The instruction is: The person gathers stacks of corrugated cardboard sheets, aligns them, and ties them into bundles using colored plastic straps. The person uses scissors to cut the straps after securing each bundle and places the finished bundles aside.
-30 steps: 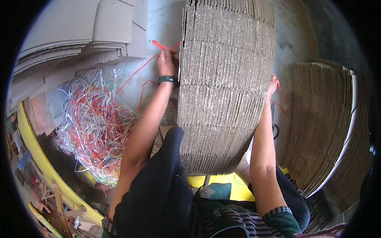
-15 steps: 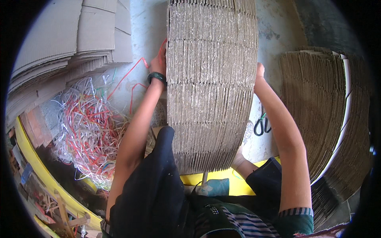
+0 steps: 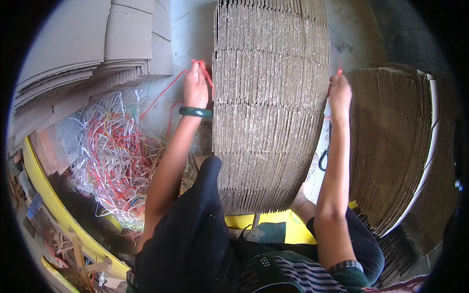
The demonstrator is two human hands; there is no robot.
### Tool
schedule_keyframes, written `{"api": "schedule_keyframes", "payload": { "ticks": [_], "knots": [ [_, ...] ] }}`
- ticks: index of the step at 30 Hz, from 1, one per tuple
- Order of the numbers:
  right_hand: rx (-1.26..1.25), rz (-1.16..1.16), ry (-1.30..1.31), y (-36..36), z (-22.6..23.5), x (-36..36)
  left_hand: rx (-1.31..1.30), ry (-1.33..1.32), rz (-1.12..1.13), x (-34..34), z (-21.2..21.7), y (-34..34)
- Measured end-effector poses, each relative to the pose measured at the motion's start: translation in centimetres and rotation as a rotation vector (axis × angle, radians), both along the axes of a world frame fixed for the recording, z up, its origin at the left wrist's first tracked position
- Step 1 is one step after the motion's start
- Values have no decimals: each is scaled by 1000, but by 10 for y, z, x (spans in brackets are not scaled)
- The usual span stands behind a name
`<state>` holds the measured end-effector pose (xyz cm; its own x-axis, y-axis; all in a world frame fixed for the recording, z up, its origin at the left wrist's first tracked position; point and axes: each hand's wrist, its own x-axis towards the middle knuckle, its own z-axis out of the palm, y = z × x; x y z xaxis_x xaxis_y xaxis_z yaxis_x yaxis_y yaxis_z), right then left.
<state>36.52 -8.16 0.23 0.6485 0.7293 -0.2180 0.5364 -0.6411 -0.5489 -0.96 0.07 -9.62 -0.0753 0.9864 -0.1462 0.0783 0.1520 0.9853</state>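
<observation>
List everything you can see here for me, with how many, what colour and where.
Central cardboard stack: one, grey-brown, between the hands
Red strap: count unclear, red, at both hands
Tangled strips: one heap, mostly white and red, left
Flat cardboard sheets: many, grey-brown, upper left
Right cardboard stack: at least one, brown, far right
White strip: one, white, along the right stack
Looped handle: one, dark, partly hidden behind the right forearm
Patterned cloth: one, teal, below the central stack
Bracelet: one, dark green, left wrist
Trousers: one pair, dark, bottom
Left hand: one, bare, left of the central stack
Right hand: one, bare, right of it
</observation>
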Motion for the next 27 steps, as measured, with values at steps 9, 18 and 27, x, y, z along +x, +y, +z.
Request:
{"api": "schedule_keyframes", "payload": {
  "ticks": [9, 18, 27],
  "knots": [
    [508, -49, -118, -7, 11, -60, 157, 80, -68, 22, 105, -27],
    [609, 347, -409, -6, 17, -74, 151, 125, -111, 35, 108, -28],
    [717, 894, -92, 27, 65, -186, 167, 219, -204, 42, 118, -23]
  ]
}}
